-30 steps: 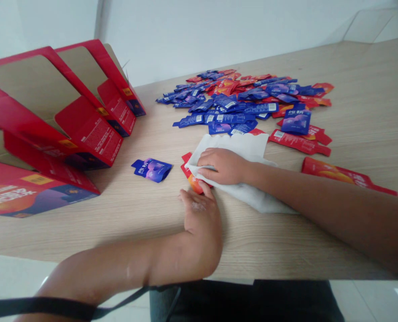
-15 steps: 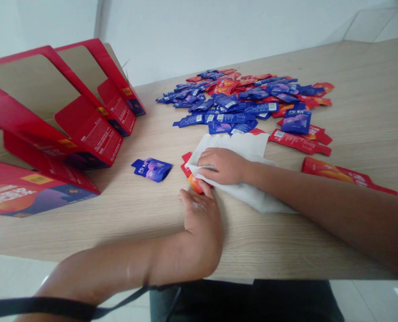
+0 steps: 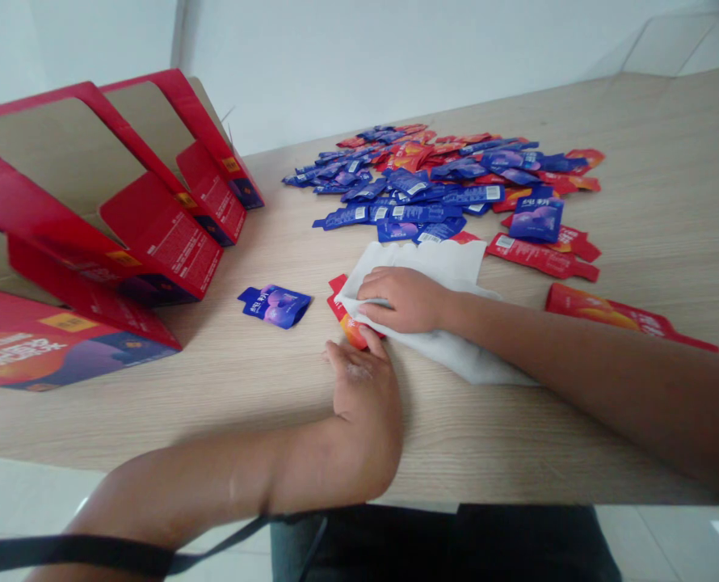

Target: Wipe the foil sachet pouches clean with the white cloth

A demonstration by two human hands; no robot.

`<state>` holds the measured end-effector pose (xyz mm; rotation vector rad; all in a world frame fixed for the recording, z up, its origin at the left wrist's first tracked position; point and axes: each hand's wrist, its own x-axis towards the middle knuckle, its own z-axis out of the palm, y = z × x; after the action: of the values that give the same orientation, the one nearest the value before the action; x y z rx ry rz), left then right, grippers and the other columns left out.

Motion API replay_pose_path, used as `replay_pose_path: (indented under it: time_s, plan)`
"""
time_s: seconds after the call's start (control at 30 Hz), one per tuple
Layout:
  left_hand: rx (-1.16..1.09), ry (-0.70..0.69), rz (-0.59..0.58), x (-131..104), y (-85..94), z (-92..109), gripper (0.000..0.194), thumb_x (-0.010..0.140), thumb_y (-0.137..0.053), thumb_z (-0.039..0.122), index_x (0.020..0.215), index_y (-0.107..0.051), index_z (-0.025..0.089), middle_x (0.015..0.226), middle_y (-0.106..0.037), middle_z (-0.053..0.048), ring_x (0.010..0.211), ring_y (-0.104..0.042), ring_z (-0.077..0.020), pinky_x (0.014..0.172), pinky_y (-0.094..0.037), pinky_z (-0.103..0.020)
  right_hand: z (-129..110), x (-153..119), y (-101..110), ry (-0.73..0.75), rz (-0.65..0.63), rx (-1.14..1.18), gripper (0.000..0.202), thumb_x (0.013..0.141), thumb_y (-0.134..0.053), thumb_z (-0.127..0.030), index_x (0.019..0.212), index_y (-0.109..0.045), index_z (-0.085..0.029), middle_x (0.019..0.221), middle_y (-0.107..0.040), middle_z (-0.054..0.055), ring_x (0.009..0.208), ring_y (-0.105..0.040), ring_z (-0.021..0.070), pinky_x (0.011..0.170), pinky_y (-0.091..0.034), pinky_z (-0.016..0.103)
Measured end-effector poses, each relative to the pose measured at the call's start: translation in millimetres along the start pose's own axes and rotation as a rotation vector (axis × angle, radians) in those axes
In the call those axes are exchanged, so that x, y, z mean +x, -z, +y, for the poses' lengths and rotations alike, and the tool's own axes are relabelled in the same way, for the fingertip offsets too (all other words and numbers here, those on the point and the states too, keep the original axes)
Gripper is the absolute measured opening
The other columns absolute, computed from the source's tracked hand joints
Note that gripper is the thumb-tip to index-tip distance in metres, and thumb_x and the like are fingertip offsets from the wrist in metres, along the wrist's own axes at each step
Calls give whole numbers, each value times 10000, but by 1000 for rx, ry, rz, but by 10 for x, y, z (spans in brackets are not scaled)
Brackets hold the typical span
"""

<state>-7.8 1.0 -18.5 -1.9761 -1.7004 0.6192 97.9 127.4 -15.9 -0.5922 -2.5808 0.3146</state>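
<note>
My right hand (image 3: 399, 301) is pressed down on a white cloth (image 3: 438, 263), with its fingers curled into the folds. The cloth covers much of a red and orange sachet (image 3: 348, 323) lying on the table. At the sachet's near edge rests my left hand (image 3: 365, 380), its wrist sharply bent and the visible fingers spread, one fingertip touching the sachet; some of its fingers are hidden. A single blue sachet (image 3: 275, 306) lies flat to the left of both hands.
Several red open boxes (image 3: 159, 230) stand along the left side. Beyond the cloth spreads a heap of blue and red sachets (image 3: 414, 186). Another red sachet (image 3: 607, 311) lies behind my right forearm on the wooden table (image 3: 486, 453). A white wall (image 3: 396, 65) rises behind.
</note>
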Motion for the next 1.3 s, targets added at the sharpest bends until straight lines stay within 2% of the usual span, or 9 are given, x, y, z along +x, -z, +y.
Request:
replay_pose_path:
  time_s: [0.7, 1.03, 1.3]
  plan:
    - [-67, 17, -27, -2, 14, 6, 505, 875, -314, -5, 1355, -463, -56, 998, -722, -273, 1001, -702, -274, 1031, -457, -477, -1, -3, -4, 0, 1, -27, 272, 915, -447, -265, 818, -663, -133, 837, -644, 91, 803, -540, 191, 803, -402, 331]
    - [48, -23, -34, -1, 37, -22, 551, 850, -267, -28, 1366, -462, -31, 994, -735, -236, 965, -712, -250, 999, -483, -434, 11, -3, -14, 13, 7, -14, 263, 913, -454, -262, 820, -665, -134, 833, -647, 87, 796, -542, 192, 797, -403, 330]
    - [46, -14, -14, -14, 35, -17, 546, 853, -270, -25, 1361, -468, -26, 946, -743, -216, 936, -717, -237, 991, -485, -432, 4, -2, -10, -3, 5, -11, 260, 908, -460, -262, 822, -669, -134, 837, -643, 88, 806, -541, 193, 797, -400, 331]
